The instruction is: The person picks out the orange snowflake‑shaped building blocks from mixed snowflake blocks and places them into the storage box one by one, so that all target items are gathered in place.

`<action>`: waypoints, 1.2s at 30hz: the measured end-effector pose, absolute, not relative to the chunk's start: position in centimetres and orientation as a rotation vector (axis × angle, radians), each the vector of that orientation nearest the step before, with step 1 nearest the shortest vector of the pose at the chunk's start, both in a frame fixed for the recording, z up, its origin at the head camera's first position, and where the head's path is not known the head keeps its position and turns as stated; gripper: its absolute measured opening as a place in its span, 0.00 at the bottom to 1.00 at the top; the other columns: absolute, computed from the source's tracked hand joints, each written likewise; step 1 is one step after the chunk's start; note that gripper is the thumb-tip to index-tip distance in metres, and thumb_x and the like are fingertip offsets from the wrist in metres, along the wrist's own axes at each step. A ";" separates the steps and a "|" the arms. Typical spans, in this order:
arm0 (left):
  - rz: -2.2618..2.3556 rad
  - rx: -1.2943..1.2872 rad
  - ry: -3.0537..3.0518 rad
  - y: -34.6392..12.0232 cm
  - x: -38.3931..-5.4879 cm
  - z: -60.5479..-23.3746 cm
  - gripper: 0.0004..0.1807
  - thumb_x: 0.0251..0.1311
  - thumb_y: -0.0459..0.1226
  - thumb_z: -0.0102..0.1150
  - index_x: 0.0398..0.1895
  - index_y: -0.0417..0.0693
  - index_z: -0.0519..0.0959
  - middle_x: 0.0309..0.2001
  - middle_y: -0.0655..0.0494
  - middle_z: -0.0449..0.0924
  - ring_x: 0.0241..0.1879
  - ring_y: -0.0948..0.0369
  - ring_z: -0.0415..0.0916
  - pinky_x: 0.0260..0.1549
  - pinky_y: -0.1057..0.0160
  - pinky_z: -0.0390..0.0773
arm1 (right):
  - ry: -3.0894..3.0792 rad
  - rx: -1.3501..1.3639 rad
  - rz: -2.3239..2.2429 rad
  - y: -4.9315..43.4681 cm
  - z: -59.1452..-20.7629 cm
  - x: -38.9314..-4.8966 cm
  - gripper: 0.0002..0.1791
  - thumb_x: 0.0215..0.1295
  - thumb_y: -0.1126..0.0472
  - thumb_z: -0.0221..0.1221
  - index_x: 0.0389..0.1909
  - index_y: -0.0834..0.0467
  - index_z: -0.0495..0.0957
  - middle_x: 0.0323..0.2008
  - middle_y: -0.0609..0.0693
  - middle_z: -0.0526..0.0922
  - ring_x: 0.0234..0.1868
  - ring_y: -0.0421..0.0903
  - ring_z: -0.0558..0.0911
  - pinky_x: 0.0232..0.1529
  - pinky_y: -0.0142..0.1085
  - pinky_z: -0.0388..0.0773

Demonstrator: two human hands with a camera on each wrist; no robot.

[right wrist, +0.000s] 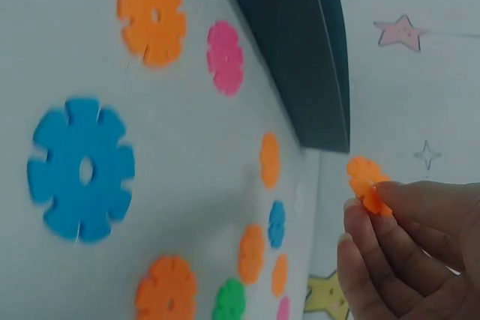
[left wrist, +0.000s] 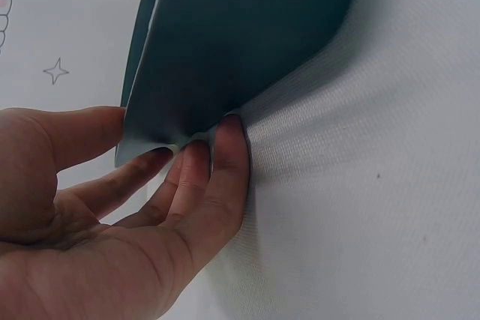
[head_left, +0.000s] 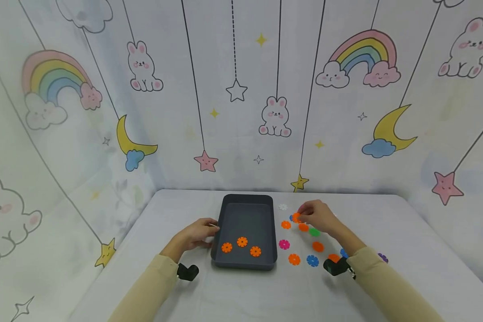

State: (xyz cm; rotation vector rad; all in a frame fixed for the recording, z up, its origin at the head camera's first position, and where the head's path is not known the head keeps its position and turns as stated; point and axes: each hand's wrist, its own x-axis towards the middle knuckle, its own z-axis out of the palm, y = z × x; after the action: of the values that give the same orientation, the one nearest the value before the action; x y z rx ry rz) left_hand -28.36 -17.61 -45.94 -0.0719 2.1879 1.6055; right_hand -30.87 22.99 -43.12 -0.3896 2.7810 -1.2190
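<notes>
A dark grey rectangular tray (head_left: 245,232) lies on the white table with three orange notched discs (head_left: 242,242) inside, toward its near end. My left hand (head_left: 196,233) holds the tray's left side; in the left wrist view the thumb is at the rim and the fingertips (left wrist: 231,129) are against the outer wall. To the right of the tray, my right hand (head_left: 319,216) pinches an orange flower-shaped disc (right wrist: 366,182) between thumb and fingers, raised above the table. Under and around that hand lie loose discs, among them a blue one (right wrist: 81,170) and a pink one (right wrist: 225,58).
More notched discs lie right of the tray: green (head_left: 314,232), orange (head_left: 294,259), purple (head_left: 383,257) and a pale one (head_left: 283,207) near the back. A cloth wall printed with rabbits and rainbows stands behind the table. Each wrist carries a dark camera mount (head_left: 188,272).
</notes>
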 end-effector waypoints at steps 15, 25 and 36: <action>1.609 -0.070 2.182 -17.5 -28.5 -45.8 0.25 0.75 0.35 0.54 0.70 0.32 0.67 0.65 0.36 0.73 0.65 0.41 0.71 0.51 0.45 0.83 | 2.703 -0.598 -1.253 18.1 -42.6 -30.1 0.04 0.67 0.67 0.64 0.41 0.61 0.84 0.35 0.50 0.85 0.37 0.48 0.83 0.40 0.39 0.84; 1.602 -0.089 2.190 -17.4 -28.3 -45.9 0.25 0.75 0.35 0.55 0.70 0.33 0.67 0.65 0.36 0.73 0.65 0.42 0.72 0.50 0.46 0.83 | 2.684 -0.870 -1.123 14.5 -43.1 -30.5 0.05 0.67 0.69 0.65 0.41 0.59 0.84 0.37 0.47 0.85 0.37 0.43 0.82 0.41 0.36 0.83; 1.614 -0.086 2.176 -17.6 -28.3 -45.7 0.25 0.75 0.35 0.55 0.70 0.33 0.67 0.65 0.36 0.72 0.65 0.42 0.72 0.49 0.47 0.84 | 2.666 -0.918 -0.935 11.4 -44.6 -31.2 0.06 0.66 0.70 0.66 0.42 0.60 0.84 0.37 0.49 0.86 0.37 0.43 0.82 0.44 0.39 0.84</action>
State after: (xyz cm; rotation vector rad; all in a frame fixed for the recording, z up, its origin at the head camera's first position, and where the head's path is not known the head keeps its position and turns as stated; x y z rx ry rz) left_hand -28.31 -17.55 -45.72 -0.0859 2.1760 1.6145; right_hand -31.23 11.36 -44.62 -0.9181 2.6664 -0.9353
